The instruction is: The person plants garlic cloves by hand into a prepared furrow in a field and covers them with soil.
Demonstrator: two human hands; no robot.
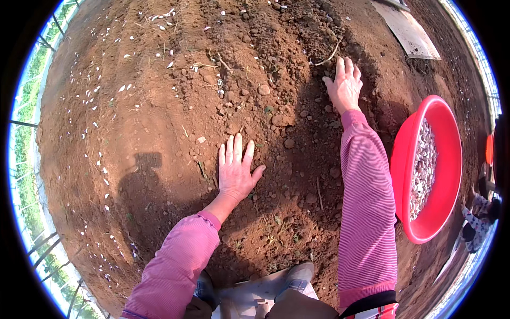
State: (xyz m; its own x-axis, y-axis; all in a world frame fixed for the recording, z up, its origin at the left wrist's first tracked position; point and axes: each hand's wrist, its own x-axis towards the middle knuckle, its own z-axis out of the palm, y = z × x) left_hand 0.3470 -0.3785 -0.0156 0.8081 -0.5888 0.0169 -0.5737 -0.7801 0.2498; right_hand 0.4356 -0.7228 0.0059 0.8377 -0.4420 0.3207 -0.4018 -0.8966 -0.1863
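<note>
Brown tilled soil (159,107) spreads before me. My left hand (237,175), palm down with fingers spread, is on or just above the soil near the middle and holds nothing. Farther forward and to the right, my right hand (344,85) reaches over a dark furrow, back up, fingers slightly apart; nothing is seen in it. A thin dry root or stem (330,54) lies just beyond its fingertips. At the right, beside my right sleeve, a red plastic basin (450,159) holds many garlic cloves (424,171). More pale cloves (123,87) lie scattered in rows on the left.
My feet are by a pale board (263,283) at the bottom. Another flat board (414,36) lies at the upper right. A person (478,223) in patterned clothing is at the far right edge, near an orange object (489,149). A metal frame (24,123) runs along the left.
</note>
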